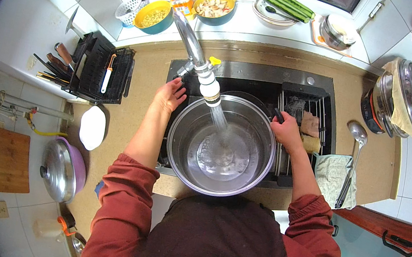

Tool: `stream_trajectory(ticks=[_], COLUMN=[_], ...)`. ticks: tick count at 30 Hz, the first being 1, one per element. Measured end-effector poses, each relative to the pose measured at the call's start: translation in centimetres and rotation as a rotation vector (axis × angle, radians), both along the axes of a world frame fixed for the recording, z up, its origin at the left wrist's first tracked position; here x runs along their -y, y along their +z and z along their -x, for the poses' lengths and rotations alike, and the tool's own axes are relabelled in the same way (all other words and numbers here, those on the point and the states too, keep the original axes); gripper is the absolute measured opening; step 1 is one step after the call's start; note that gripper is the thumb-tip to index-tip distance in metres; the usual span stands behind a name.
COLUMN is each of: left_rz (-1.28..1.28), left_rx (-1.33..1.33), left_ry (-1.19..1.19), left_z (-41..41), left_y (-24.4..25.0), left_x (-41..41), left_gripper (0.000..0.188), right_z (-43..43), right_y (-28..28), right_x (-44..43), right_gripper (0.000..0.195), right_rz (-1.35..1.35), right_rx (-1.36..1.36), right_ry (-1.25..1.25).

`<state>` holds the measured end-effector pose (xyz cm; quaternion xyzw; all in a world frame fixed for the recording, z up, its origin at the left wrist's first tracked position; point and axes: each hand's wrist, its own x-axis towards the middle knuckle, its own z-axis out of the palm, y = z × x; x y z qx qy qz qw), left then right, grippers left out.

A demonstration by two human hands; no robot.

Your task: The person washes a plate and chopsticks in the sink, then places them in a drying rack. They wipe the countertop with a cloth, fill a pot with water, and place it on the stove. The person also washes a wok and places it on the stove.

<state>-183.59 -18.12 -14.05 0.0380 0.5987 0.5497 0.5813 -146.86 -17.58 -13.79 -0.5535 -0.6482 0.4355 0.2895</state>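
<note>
A large stainless-steel pot [183, 165] sits tilted slightly over the black sink [228, 83], partly past its front edge. Water streams into it from the white spray head [209, 88] of a chrome faucet [190, 38]. Clear water covers the pot's bottom. My right hand [288, 132] grips the pot's black side handle [279, 116]. My left hand [170, 96] is beside the faucet's side lever, left of the pot, palm up and fingers apart; whether a fingertip touches the lever is unclear.
Right of the pot, a drain rack [281, 157] holds a piece of meat [310, 124]. A ladle [355, 153] lies partly on a cloth [331, 172]. A steamer pot [387, 93] stands at right, a black knife-and-dish rack [95, 69] at left. Bowls and cucumbers [282, 3] line the windowsill.
</note>
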Motion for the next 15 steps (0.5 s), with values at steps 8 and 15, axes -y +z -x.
stream_trajectory(ticks=[8,15], left_rz=[0.023,0.020], left_rx=[-0.014,0.014], left_ry=[0.021,-0.025], left_z=[0.04,0.11], left_y=[-0.45,-0.06], left_x=[-0.31,-0.25], left_gripper=[0.035,0.039], right_z=[-0.23,-0.18], right_y=[-0.30,0.14], right_x=[0.07,0.15], right_gripper=[0.014,0.015], right_rz=[0.017,0.026], right_rx=[-0.012,0.002], right_ry=[-0.015,-0.011])
